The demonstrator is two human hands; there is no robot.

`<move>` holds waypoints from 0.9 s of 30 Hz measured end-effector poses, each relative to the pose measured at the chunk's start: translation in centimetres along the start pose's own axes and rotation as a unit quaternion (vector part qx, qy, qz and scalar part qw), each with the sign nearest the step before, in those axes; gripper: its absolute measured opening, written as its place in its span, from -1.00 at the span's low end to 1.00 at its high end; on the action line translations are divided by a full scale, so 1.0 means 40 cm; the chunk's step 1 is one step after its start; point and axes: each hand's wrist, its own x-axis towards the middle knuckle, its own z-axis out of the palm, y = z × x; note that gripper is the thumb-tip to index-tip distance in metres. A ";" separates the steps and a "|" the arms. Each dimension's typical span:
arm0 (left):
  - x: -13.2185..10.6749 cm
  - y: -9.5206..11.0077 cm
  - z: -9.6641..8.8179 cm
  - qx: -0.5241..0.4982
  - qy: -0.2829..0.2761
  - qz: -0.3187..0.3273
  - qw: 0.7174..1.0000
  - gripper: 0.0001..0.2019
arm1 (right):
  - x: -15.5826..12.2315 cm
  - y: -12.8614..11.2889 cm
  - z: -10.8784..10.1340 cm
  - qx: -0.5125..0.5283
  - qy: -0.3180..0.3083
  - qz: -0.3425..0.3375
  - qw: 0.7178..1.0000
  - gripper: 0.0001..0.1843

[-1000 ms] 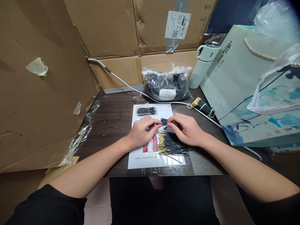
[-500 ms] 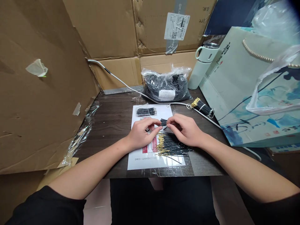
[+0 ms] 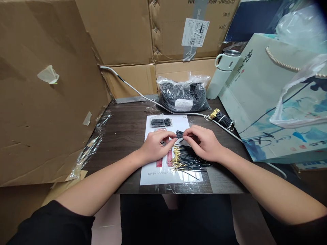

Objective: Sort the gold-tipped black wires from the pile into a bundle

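Note:
Over the printed sheet, my left hand and my right hand face each other with their fingertips almost meeting. Thumb and forefinger are pinched together on both; what they grip is too small to make out. Just behind the fingertips lies a small pile of short black pieces. Below my right hand spreads a layer of black wires with gold-coloured ends pointing left, partly covered by that hand. Farther back on the sheet is a small clear bag of black wires.
A large clear bag of black pieces sits at the back beside a pale green bottle. A white cable crosses the table past a tied wire bundle. A paper bag stands right; cardboard walls the left.
The view has shifted slightly, so everything sits a little farther right and lower. Both hands keep their pinched pose, with the fingertips still close together.

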 end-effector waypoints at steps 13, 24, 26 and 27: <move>0.000 0.000 0.000 -0.006 -0.004 -0.001 1.000 -0.92 | 0.000 0.001 -0.001 -0.004 -0.006 -0.006 1.000 -0.92; -0.002 0.000 0.004 -0.009 -0.003 -0.006 1.000 -0.93 | 0.001 0.001 0.000 0.000 -0.009 0.002 1.000 -0.92; -0.002 0.003 0.002 -0.001 0.004 -0.019 1.000 -0.86 | 0.002 0.002 -0.001 0.000 -0.007 0.008 1.000 -0.92; -0.002 0.004 0.000 0.006 0.010 -0.026 1.000 -0.81 | 0.003 0.004 -0.001 -0.002 -0.003 0.010 1.000 -0.92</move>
